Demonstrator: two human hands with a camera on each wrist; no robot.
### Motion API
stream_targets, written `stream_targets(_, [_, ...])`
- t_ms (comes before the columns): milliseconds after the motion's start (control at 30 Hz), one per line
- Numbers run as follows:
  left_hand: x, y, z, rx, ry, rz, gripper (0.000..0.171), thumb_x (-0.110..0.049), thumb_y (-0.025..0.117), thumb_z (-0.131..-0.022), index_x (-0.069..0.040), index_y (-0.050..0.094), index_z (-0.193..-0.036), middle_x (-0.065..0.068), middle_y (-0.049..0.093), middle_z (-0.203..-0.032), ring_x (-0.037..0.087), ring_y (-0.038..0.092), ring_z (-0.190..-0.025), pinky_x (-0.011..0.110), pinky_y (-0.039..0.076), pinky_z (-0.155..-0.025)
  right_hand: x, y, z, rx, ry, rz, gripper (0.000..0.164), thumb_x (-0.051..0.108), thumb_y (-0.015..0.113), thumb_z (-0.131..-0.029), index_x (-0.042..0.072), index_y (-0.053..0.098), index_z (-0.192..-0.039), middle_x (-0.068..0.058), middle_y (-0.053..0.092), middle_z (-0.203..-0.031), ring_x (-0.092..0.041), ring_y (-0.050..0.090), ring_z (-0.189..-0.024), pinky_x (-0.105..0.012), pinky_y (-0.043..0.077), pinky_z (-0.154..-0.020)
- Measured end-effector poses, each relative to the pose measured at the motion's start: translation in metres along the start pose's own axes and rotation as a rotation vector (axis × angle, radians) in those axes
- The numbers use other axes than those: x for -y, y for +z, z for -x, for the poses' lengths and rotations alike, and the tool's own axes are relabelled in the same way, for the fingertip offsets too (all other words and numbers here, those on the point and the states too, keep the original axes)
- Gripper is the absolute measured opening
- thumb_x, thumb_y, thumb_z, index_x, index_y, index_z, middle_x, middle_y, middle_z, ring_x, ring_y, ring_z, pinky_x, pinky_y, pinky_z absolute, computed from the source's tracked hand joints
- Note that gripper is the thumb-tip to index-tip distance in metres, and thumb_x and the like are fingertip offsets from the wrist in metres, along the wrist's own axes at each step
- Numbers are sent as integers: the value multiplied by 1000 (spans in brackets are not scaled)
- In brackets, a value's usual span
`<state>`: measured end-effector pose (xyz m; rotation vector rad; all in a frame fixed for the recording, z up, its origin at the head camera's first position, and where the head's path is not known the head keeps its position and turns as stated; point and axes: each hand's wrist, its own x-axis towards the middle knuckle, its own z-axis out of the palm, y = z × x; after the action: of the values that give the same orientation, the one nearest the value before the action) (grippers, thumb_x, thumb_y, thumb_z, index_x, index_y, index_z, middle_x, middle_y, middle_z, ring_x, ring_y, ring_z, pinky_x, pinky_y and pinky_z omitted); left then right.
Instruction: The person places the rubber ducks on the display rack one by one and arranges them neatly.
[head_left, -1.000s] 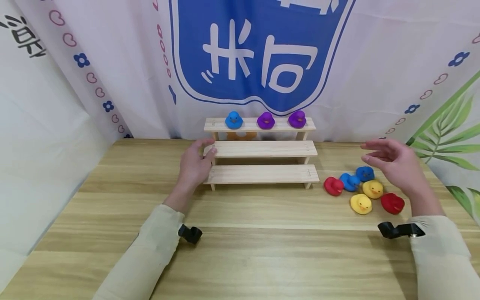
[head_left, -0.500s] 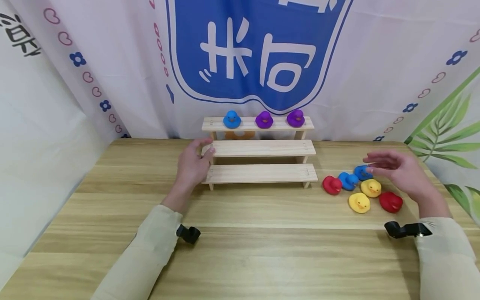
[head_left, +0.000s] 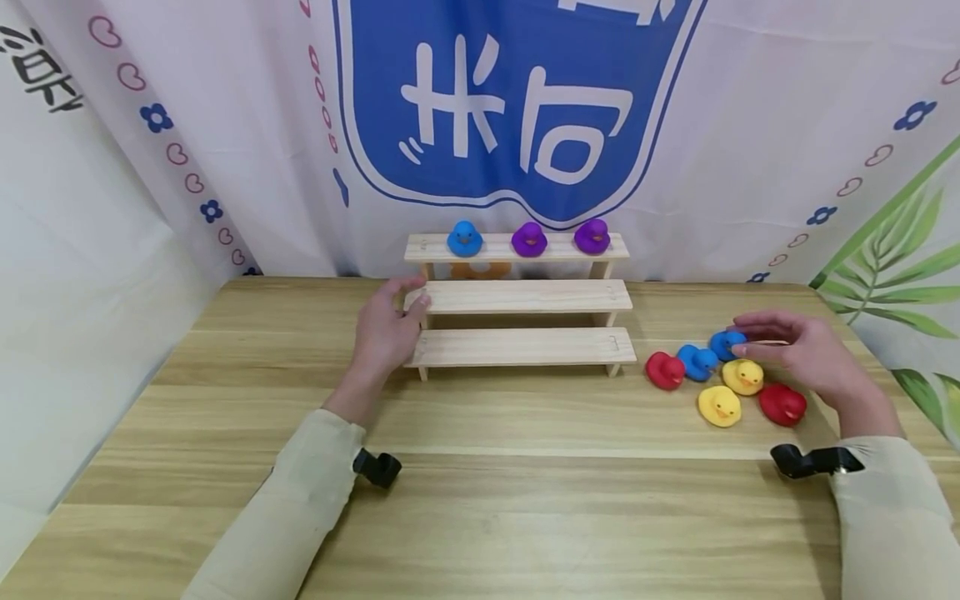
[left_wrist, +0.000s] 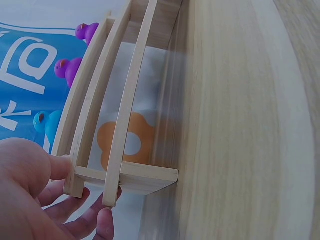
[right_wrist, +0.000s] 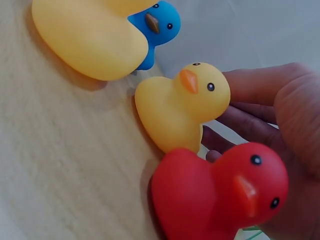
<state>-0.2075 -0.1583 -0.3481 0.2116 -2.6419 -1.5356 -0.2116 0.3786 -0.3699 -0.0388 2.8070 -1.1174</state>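
A three-tier wooden display stand (head_left: 525, 297) stands at the back of the table. My left hand (head_left: 386, 329) grips the left end of its middle board; in the left wrist view the thumb lies above that board and fingers reach beneath. A blue rubber duck (head_left: 463, 240) and two purple rubber ducks (head_left: 528, 241) sit on the top board. At the right, my right hand (head_left: 810, 354) has its thumb and fingers on either side of the farthest blue rubber duck (head_left: 726, 344). Whether they pinch it I cannot tell; in the right wrist view a yellow duck (right_wrist: 172, 110) blocks that spot.
Close around the right hand lie another blue duck (head_left: 697, 363), a red duck (head_left: 664, 371), a yellow duck (head_left: 719, 407) and a second red duck (head_left: 783, 405). A printed cloth (head_left: 262, 167) hangs right behind the stand and the wooden table (head_left: 480, 500).
My right hand has come down from above the table to the farthest blue duck, its fingertips now beside it. The left hand keeps its hold on the stand.
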Motion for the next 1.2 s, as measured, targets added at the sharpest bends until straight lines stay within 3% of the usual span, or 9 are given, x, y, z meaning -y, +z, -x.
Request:
stream_targets(133, [0, 1, -1, 2, -6, 7, 43, -30, 56, -111, -24, 54, -153, 10, 64, -137, 10, 44, -51, 24, 41, -46, 1, 2, 0, -3, 8, 26, 68, 46, 73, -100, 6, 53, -151, -5, 63, -139, 14, 55, -98, -8, 53, -79])
stream_targets(233, [1, 0, -1, 4, -6, 4, 43, -30, 56, -111, -24, 54, -154, 11, 66, -133, 10, 44, -51, 24, 41, -46, 2, 3, -1, -3, 7, 45, 68, 46, 71, -101, 5, 52, -151, -24, 57, -148, -4, 61, -108, -8, 52, -78])
stream_targets(333, [1, -1, -1, 3, -7, 0, 43, -30, 56, -111, -24, 54, -153, 10, 66, -131, 10, 44, -52, 24, 41, -46, 3, 4, -2, -1, 2, 51, 68, 46, 71, -101, 4, 52, -151, -27, 55, -149, -27, 59, -122, -8, 51, -77])
stream_targets(400, [1, -1, -1, 2, -10, -2, 43, -30, 56, -111, -24, 54, -153, 10, 67, -131, 10, 45, -52, 24, 42, -47, 4, 5, -3, -5, 0, 55, 68, 46, 71, -101, 4, 52, -151, -27, 56, -148, -36, 56, -127, -8, 51, -76])
stream_targets(633, [0, -2, 0, 0, -5, 4, 42, -30, 56, -111, -24, 55, -153, 9, 61, -145, 10, 44, -52, 24, 40, -46, 4, 5, -4, -3, -11, 69, 68, 46, 71, -101, 4, 52, -150, -28, 57, -147, -42, 55, -129, -8, 49, -76])
stream_targets(800, [-1, 0, 0, 4, 1, 15, 42, -29, 56, -111, -23, 55, -152, 10, 63, -140, 11, 45, -52, 24, 41, -46, 4, 3, -3, 17, 5, 85, 66, 45, 71, -101, 4, 53, -149, -31, 54, -148, -51, 52, -133, -9, 49, -75])
stream_targets(1000, [-2, 0, 1, 3, -6, 7, 42, -29, 55, -112, -23, 55, -153, 11, 67, -131, 11, 43, -51, 25, 39, -45, 5, 3, -3, 27, 28, 108, 66, 46, 71, -101, 5, 54, -150, -32, 52, -149, -53, 50, -134, -15, 48, -78])
stream_targets(1200, [-2, -1, 1, -2, -9, 1, 42, -30, 55, -111, -23, 55, -153, 10, 66, -136, 11, 43, -49, 25, 39, -44, 9, 6, -5, 11, 17, 141, 62, 46, 69, -103, 5, 56, -148, -32, 55, -146, -52, 52, -132, -24, 47, -83])
